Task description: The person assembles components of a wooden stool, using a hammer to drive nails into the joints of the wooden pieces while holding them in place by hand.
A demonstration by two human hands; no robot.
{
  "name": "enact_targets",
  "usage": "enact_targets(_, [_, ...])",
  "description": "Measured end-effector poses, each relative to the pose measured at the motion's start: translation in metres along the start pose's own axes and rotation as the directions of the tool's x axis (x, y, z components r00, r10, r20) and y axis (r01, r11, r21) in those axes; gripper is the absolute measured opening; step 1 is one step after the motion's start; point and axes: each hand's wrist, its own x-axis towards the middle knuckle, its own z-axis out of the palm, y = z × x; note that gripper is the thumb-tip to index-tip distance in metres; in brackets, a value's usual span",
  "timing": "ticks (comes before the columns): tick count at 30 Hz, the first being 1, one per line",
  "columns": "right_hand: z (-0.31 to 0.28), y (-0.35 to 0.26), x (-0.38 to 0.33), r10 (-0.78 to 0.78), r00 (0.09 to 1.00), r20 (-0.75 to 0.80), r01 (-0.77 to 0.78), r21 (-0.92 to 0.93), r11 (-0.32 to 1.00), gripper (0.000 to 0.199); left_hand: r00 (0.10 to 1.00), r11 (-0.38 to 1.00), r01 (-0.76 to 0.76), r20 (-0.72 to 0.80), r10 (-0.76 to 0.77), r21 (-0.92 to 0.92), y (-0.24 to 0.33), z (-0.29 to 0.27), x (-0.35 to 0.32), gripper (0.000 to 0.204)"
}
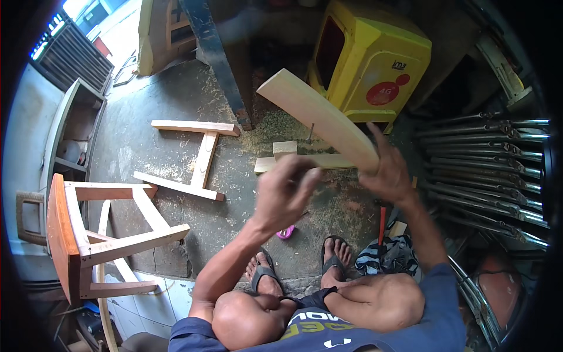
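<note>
My right hand [387,170] grips the lower end of a pale wooden board [319,117], which is raised and slants up to the left. A nail [311,131] sticks out of the board's lower edge. My left hand [287,190] is in the air to the left of the board, apart from it. Motion smears its fingers, so whether they hold anything is unclear. Below the board, on the floor, lies a wooden piece [328,161] with a short wood block [285,148] against it. A small pink round container [285,232] sits near my left foot.
An H-shaped wooden frame [205,158] lies left of centre, amid shavings. A wooden stool [70,234] lies tipped at far left. A yellow plastic stool [375,70] stands ahead, metal tubes [487,158] at right. A red handle [382,223] rests beside patterned cloth [387,258].
</note>
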Motion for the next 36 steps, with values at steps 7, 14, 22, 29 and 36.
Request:
enact_targets(7, [-0.016,0.033,0.057,-0.229,0.888,0.4,0.136,0.248,0.959,0.092,0.96,0.653,-0.278,0.209,0.184,0.704,-0.029,-0.088,0.058,0.098])
enact_targets(14, [-0.001,0.052,0.107,-0.291,0.784,0.549,0.111,0.338,0.935,0.095,0.837,0.739,-0.125,0.47,-0.279,0.662,-0.058,-0.085,0.092,0.09])
enact_targets(22, [0.005,0.06,0.124,-0.155,0.779,0.607,0.101,0.123,0.987,0.094,0.867,0.759,-0.157,0.456,-0.2,0.632,-0.07,-0.074,0.088,0.062])
enact_targets(29, [0.001,0.055,0.124,-0.153,0.777,0.611,0.106,0.112,0.988,0.093,0.87,0.781,-0.178,0.466,-0.159,0.599,-0.083,-0.071,0.085,0.063])
enact_targets(36, [0.006,0.064,0.117,-0.107,0.775,0.623,0.017,0.148,0.989,0.092,0.877,0.773,-0.258,0.477,-0.066,0.58,-0.099,-0.067,0.081,0.061])
